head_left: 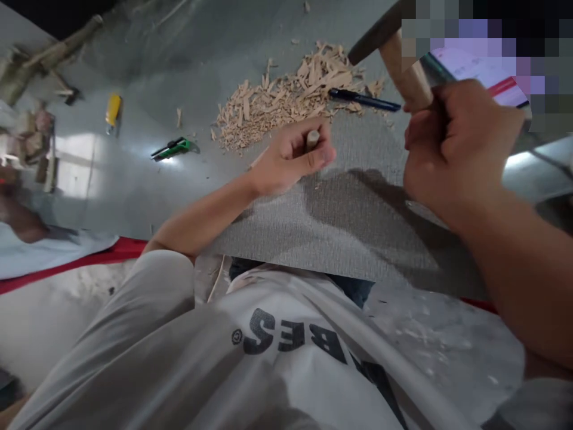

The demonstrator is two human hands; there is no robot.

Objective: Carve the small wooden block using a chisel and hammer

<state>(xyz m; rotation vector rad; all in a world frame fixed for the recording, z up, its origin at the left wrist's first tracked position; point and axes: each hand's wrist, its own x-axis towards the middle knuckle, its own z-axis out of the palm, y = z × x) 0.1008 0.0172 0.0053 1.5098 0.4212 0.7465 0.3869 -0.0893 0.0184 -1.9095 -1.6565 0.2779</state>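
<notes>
My right hand (456,149) is wrapped round the wooden handle of a hammer (405,71), raised above the table at the right. Its dark head points to the left, partly cut off by the blurred patch. In my left hand (295,155), fingers curl round a short wooden stick (313,140), whose pale round end shows on top. The stick's lower part is hidden by the hand. Just beyond both hands lies a heap of wood shavings (277,98), with a dark blue utility knife (364,100) resting at its right edge.
A green utility knife (174,148) and a yellow one (113,112) lie to the left on the grey table (286,233). Branches (49,57) and wood pieces (33,137) stand at the far left, near another person's arm (20,212). A lit screen (478,65) is at upper right.
</notes>
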